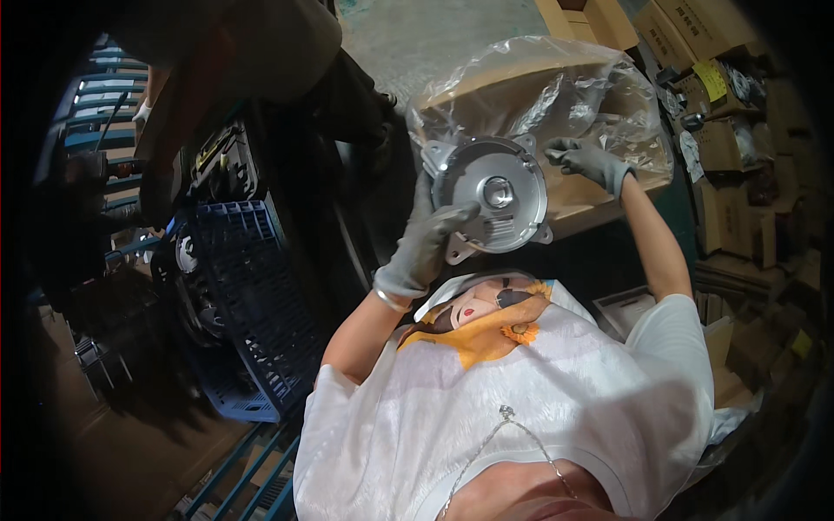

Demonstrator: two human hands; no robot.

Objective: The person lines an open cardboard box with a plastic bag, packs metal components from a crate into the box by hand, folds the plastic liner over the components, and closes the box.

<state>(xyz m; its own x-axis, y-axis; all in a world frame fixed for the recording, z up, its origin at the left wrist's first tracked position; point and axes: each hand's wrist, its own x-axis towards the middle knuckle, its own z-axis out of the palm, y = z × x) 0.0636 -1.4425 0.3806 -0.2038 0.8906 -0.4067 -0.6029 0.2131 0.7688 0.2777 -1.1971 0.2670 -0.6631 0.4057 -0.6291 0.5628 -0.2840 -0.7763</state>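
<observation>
My left hand [420, 252], in a grey glove, grips a round silver metal end cover [476, 193] by its left side, thumb over the rim. The cover's hollow side faces up; it has a raised ring at its centre and lugs round its edge. To the right of the cover, my gloved right hand [591, 165] hangs over a carton, its fingers curled together. Whatever they may pinch is too small to make out. Clear plastic film [556, 95] lines and drapes the open carton [599, 211] just beyond the cover.
A blue plastic crate [252, 304] with dark metal parts stands to my left, near blue roller bars [109, 139]. Another person [261, 52] in dark clothes is at the upper left. Cardboard boxes [725, 208] are stacked along the right.
</observation>
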